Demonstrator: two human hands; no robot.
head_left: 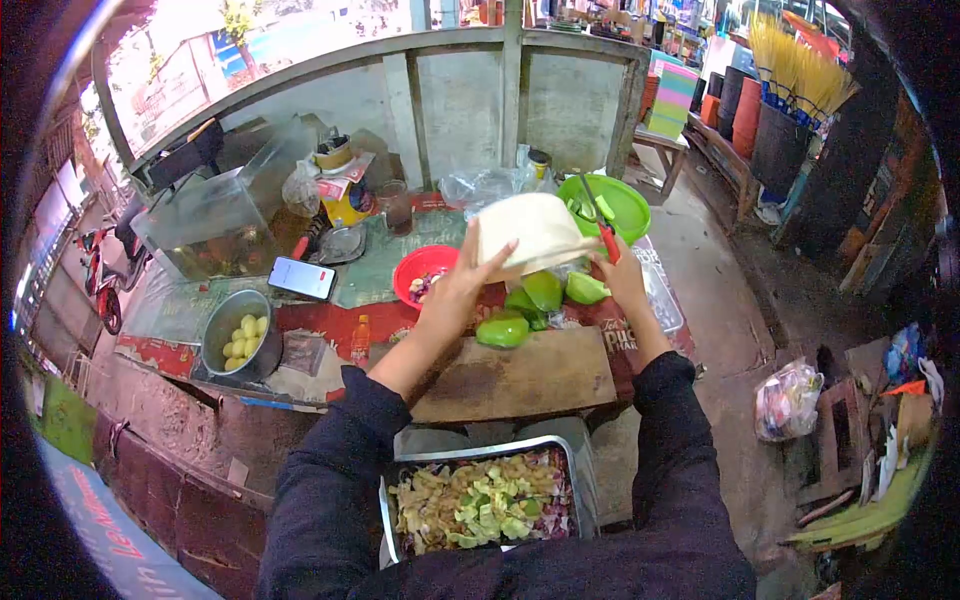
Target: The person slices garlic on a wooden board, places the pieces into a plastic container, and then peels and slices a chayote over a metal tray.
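My left hand [467, 282] grips the near left side of a cream-white bowl [530, 228], tilted above the table. My right hand [622, 277] is closed around the red handle of a metal-ended peeler [606, 238] and sits at the bowl's right rim. What is inside the bowl is hidden. Just below it lie green mangoes [503, 328] and a cut mango piece [586, 289]. Behind my right hand stands a bright green basin [628, 208] with green pieces in it. A red bowl [402, 273] with chopped purple and white bits is left of my left hand.
A wooden board [520, 375] lies at the table's front edge. Nearest me is a metal tray [574, 455] of chopped food. Leftward are a pot [214, 345] of pale round items, a phone [301, 279], a small orange bottle [360, 338] and a glass case [210, 222].
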